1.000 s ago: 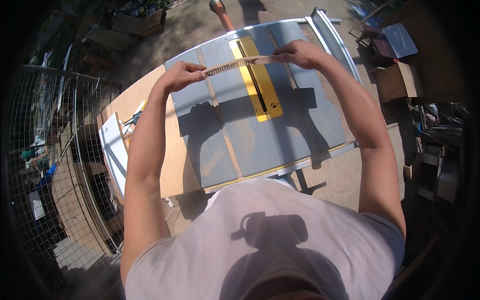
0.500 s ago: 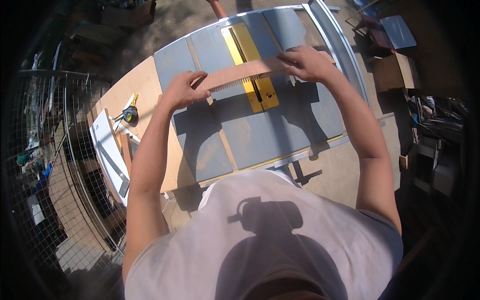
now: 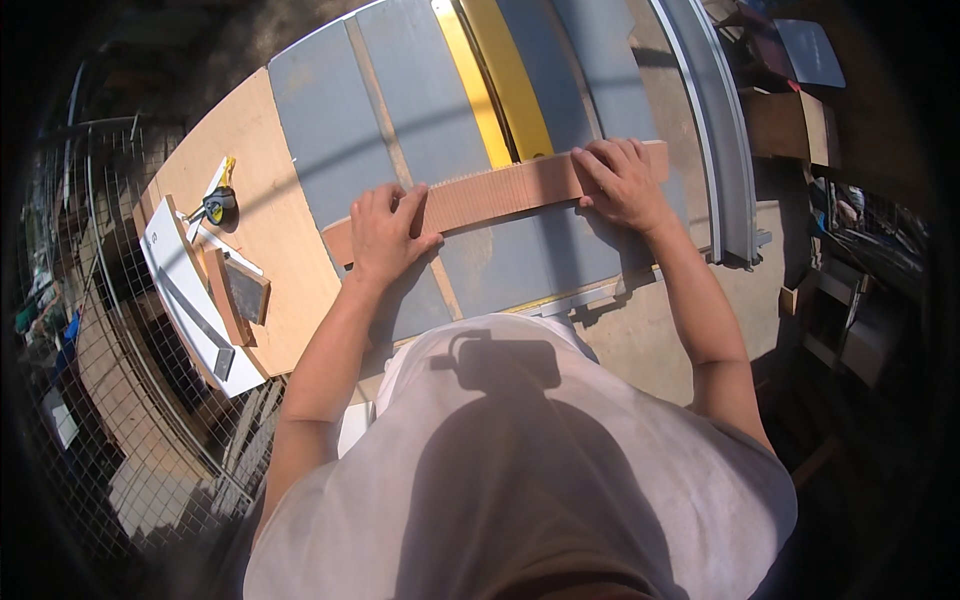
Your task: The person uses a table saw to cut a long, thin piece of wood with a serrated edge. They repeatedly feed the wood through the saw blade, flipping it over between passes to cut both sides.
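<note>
A long reddish-brown wooden board (image 3: 500, 198) lies across the grey saw table (image 3: 325, 110), near its front. Close cross grooves run along its face, and fine notches show on its far edge. My left hand (image 3: 388, 232) grips the board toward its left end, thumb on the near side. Toward the right end, my right hand (image 3: 622, 185) holds it with fingers over the top and thumb at the near edge. Beyond the board's middle, a yellow insert plate (image 3: 525, 95) with a long dark slot runs away from me; the board covers its near end.
A metal fence rail (image 3: 715, 130) borders the saw table's right side. On the plywood side table (image 3: 265, 170) at left are a tape measure (image 3: 215, 206), a small wooden frame (image 3: 228, 298) and a white panel (image 3: 180, 268). Wire mesh fencing (image 3: 110, 250) stands farther left.
The board has come nearer to me with both hands, off the middle of the yellow plate. Its notched edge, which faced me before, is now on the far side.
</note>
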A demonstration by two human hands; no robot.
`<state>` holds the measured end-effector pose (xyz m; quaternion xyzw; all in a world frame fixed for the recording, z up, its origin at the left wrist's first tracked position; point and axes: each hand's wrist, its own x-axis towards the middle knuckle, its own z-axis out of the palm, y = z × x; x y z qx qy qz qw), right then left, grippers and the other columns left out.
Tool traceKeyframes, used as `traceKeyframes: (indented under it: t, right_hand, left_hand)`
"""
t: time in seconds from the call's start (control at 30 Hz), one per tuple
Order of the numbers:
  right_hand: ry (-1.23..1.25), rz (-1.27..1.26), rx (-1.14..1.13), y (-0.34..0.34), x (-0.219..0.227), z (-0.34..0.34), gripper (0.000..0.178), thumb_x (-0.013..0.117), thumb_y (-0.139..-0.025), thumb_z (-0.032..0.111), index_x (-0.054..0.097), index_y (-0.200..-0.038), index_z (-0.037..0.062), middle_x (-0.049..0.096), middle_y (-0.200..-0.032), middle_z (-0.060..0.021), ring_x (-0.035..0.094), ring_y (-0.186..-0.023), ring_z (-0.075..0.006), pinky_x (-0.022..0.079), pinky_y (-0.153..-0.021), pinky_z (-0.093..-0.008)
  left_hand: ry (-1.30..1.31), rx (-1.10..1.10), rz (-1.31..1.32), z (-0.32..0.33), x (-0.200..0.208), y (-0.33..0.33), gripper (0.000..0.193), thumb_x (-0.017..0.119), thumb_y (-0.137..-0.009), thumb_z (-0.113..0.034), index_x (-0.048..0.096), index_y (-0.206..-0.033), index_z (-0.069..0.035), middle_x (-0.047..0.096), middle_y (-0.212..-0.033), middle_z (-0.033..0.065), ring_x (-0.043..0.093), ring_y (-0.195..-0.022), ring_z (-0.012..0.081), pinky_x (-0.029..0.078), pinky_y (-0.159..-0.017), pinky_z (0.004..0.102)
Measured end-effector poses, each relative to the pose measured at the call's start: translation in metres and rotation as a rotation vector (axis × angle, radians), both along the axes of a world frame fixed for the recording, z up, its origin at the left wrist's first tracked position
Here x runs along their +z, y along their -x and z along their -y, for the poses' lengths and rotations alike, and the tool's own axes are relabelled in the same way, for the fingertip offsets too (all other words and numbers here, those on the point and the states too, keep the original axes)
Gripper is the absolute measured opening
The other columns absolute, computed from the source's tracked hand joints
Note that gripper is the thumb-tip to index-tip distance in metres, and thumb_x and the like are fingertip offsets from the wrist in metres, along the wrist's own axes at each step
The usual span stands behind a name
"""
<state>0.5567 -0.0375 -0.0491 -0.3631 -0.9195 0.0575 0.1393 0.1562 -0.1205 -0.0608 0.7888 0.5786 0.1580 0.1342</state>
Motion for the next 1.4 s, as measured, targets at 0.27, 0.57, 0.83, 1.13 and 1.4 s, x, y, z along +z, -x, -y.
traceKeyframes:
  t: [0.27,0.57,0.83,1.13,1.4]
  right_hand:
    - [0.155,0.059,0.007,0.0,-0.011,-0.025,0.08,0.076,-0.08,0.055,0.058,-0.144,0.0101,0.059,-0.127,-0.0112,0.056,-0.117,-0.0321,0.039,-0.101,-0.0484]
    - [0.281,0.142,-0.053,0.015,-0.015,-0.034,0.075,0.07,-0.085,0.06,0.06,-0.138,0.0081,0.058,-0.125,-0.0111,0.055,-0.116,-0.0323,0.037,-0.103,-0.0497]
    - [0.296,0.165,-0.045,0.018,-0.017,-0.05,0.073,0.067,-0.088,0.063,0.064,-0.135,0.0072,0.059,-0.124,-0.0133,0.055,-0.117,-0.0355,0.036,-0.104,-0.0515]
    - [0.241,0.148,-0.022,0.023,-0.017,-0.065,0.071,0.059,-0.092,0.065,0.065,-0.133,0.007,0.06,-0.119,-0.0125,0.057,-0.111,-0.0331,0.038,-0.1,-0.0498]
    - [0.251,0.115,-0.022,0.028,-0.019,-0.079,0.073,0.059,-0.091,0.066,0.066,-0.133,0.006,0.061,-0.119,-0.0136,0.057,-0.112,-0.0341,0.04,-0.098,-0.0493]
  left_hand:
    - [0.199,-0.002,0.019,-0.025,-0.016,-0.001,0.085,0.096,-0.059,-0.039,0.067,-0.136,-0.016,0.06,-0.114,0.0065,0.054,-0.108,0.0281,0.04,-0.097,0.0444]
    - [0.266,-0.011,0.003,-0.031,-0.022,0.003,0.085,0.095,-0.06,-0.031,0.064,-0.137,-0.014,0.059,-0.119,0.0081,0.055,-0.114,0.0298,0.04,-0.097,0.0462]
    - [0.228,-0.003,0.03,-0.035,-0.03,0.007,0.093,0.098,-0.048,-0.033,0.067,-0.133,-0.015,0.057,-0.122,0.0067,0.054,-0.11,0.0321,0.043,-0.095,0.0481]
    - [0.198,-0.006,0.009,-0.046,-0.031,0.013,0.092,0.098,-0.047,-0.032,0.069,-0.133,-0.015,0.057,-0.122,0.0055,0.054,-0.11,0.0314,0.043,-0.095,0.0469]
    - [0.163,0.001,0.023,-0.064,-0.03,0.017,0.086,0.097,-0.052,-0.029,0.067,-0.131,-0.016,0.06,-0.117,0.0068,0.057,-0.108,0.0275,0.04,-0.093,0.045]
